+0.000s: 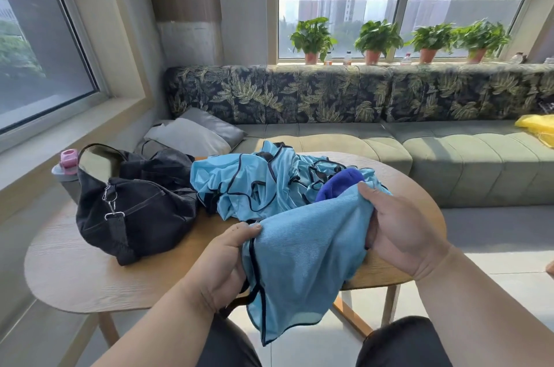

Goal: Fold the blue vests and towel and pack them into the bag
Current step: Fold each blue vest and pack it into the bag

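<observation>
Both hands are clamped on one light-blue vest (299, 261), held up over the near edge of the counter (78, 270).

The vest's left side is pinched by the left hand (221, 264) along a dark-trimmed edge, and its upper right corner is gripped by the right hand (401, 231), thumb on top; the cloth is stretched between them and its lower part hangs down past the counter edge toward the lap. Behind it, a crumpled pile of blue vests (257, 183) is heaped on the counter, with a darker blue towel (338, 183) bunched at its right side. A black bag (135, 210) is set on the counter just left of the pile, touching it. A grey bottle with a pink cap (67, 168) is seen behind the bag.
</observation>
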`<state>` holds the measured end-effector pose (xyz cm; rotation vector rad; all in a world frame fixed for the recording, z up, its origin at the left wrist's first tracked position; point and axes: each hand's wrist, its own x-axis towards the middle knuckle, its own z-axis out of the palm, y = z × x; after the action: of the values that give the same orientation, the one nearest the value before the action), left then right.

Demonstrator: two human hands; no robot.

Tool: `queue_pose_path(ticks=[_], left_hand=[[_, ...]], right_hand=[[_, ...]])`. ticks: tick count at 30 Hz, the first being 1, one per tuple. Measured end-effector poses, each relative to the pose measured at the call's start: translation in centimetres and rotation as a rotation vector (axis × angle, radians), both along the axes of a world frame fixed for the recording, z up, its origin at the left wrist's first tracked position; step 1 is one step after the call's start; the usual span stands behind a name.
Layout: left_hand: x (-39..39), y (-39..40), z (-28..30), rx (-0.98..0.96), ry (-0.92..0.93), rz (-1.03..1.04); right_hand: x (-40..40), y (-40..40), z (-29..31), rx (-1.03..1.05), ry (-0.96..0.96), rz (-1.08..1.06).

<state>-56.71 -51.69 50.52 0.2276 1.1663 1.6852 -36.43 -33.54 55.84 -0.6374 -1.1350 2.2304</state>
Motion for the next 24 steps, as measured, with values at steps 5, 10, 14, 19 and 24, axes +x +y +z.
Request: queue_pose_path(ticks=[5,10,14,19,24], left_hand=[[0.3,-0.1,0.6,0.052,0.049,0.112],[0.4,-0.4,1.3,0.053,0.116,0.099],[0.6,-0.6,2.0,0.061,0.208,0.156],[0.4,-0.6,3.6,0.035,0.433,0.289],[0.6,-0.7,4.7,-0.010,0.622,0.309]], right_hand=[[-0.7,0.1,-1.5,-0.084,-0.012,-0.074],[-0.9,-0.7,-1.3,-0.117,-0.001,-0.037],[-0.7,-0.9,-2.0,-0.075,-0.050,0.079],[-1.1,-0.4,-1.4,0.189,-0.136,-0.120],[-1.1,-2.3,0.3,0.618,-0.317,-0.342]])
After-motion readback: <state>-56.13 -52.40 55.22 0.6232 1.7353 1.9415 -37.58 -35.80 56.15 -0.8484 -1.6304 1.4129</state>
